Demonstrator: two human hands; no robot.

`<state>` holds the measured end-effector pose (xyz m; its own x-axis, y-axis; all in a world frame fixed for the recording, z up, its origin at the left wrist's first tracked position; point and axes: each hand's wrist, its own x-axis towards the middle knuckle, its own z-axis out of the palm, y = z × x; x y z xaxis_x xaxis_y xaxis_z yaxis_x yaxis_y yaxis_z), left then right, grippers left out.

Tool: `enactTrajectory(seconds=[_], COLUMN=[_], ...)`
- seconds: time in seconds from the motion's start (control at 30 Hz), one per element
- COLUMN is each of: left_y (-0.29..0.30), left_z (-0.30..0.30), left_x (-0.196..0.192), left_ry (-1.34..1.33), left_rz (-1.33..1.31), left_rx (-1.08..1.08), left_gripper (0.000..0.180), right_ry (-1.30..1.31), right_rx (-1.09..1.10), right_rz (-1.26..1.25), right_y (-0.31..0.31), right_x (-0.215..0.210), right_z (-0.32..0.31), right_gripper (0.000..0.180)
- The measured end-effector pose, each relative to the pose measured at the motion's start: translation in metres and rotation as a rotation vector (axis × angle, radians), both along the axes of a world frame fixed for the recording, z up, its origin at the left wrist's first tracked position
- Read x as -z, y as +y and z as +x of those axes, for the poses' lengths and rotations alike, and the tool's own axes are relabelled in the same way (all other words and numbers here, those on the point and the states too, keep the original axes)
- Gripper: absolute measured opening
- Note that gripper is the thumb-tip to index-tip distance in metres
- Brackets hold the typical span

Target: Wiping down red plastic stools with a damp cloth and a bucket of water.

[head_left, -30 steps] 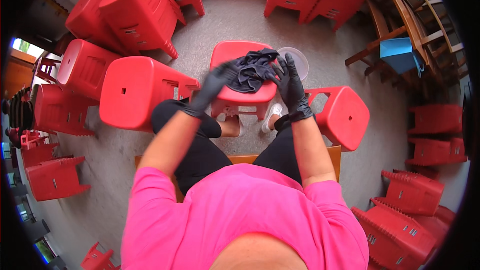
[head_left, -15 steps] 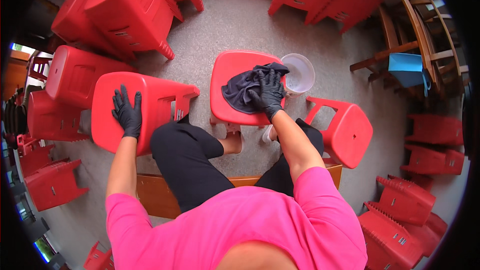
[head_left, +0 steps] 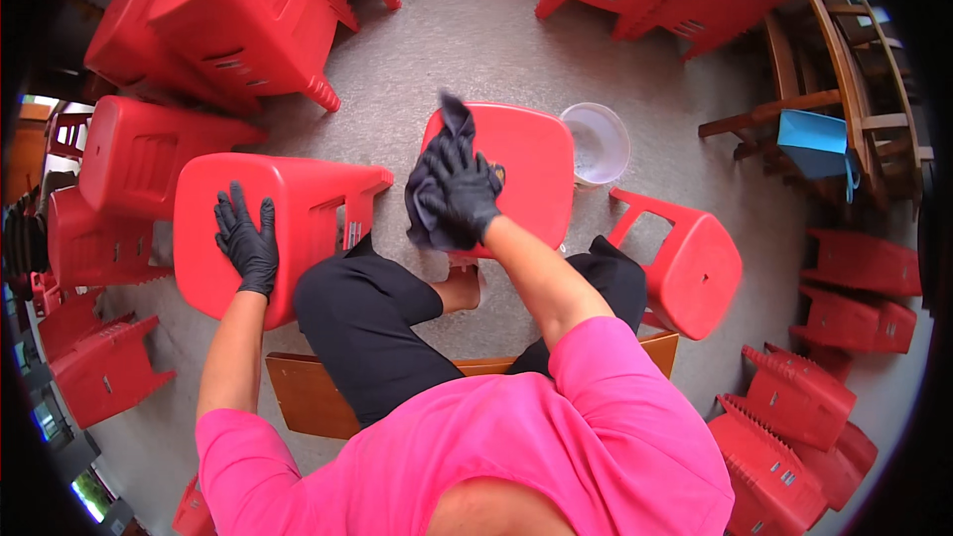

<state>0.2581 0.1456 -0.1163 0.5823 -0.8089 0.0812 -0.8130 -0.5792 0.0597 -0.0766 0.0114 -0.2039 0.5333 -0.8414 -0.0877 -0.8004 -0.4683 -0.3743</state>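
Upright between my knees stands a red plastic stool (head_left: pixel 531 164), its seat facing up. My right hand (head_left: pixel 463 191), in a black glove, presses a dark cloth (head_left: pixel 425 210) onto the left side of this seat. Part of the cloth hangs past the edge and its far tip is blurred. To the left, another red stool (head_left: pixel 197 218) stands with its seat toward me. My left hand (head_left: pixel 248 243), also in a black glove, lies on that seat with fingers stretched out and holds nothing.
A whitish bucket (head_left: pixel 599 144) stands just beyond the middle stool's right side. Another red stool (head_left: pixel 700 278) lies tipped near my right knee. Stacked red stools (head_left: pixel 238 25) rise at the far left. Wooden furniture (head_left: pixel 844 89) with a blue box-like item (head_left: pixel 814 144) is at right.
My right hand has swept the cloth from the right side of the middle seat to its left edge. My left hand stays on the left stool.
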Motion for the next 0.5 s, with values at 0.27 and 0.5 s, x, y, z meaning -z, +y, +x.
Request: enactTrajectory(seconds=[0.27,0.5], left_y=[0.002,-0.005], left_z=[0.003,-0.005], left_x=[0.000,0.002], left_ry=[0.013,-0.008], left_rz=[-0.077,-0.074], left_rx=[0.009,0.006], left_gripper=[0.072,0.073], right_ry=[0.247,0.159], right_rx=[0.085,0.532], right_rz=[-0.140,-0.189], right_y=[0.033,-0.066], right_x=[0.000,0.009], right_z=[-0.140,-0.091], right_gripper=[0.067,0.077])
